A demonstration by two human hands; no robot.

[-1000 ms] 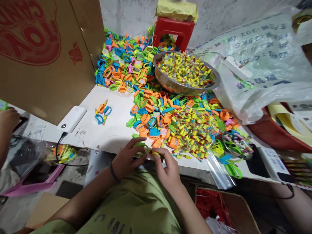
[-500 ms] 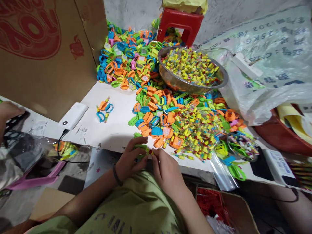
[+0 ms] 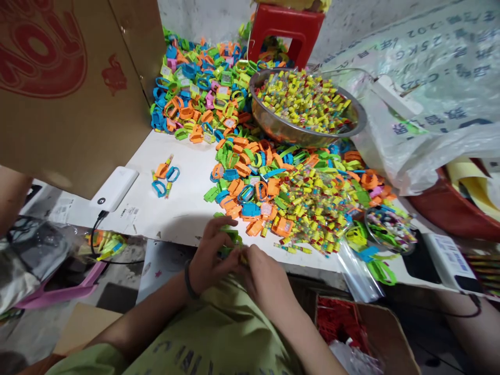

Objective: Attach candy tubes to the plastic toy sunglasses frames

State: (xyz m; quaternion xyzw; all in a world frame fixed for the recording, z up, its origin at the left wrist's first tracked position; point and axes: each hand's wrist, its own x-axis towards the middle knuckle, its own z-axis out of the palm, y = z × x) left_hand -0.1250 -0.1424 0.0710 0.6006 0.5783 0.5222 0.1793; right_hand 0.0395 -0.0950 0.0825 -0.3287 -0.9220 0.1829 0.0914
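My left hand, a dark band at its wrist, is closed around a green toy watch just over the table's front edge. The fingers cover much of the watch. Right beside it, my right hand pinches a small yellow tube, mostly hidden by the fingertips of both hands. Beyond my hands lies a heap of orange, blue and green toy watches. A pile of little yellow tubes with coloured beads adjoins it on the right.
A metal bowl full of yellow tubes stands behind the heap, near a red stool. Leftward are a cardboard box, a white power bank and a few watches. A phone lies at right; another person's arm shows far left.
My hands have come closer together, and the yellow tube has moved slightly down, now more covered by my fingers. At far left the other person's hand has shifted, leaving the forearm in view.
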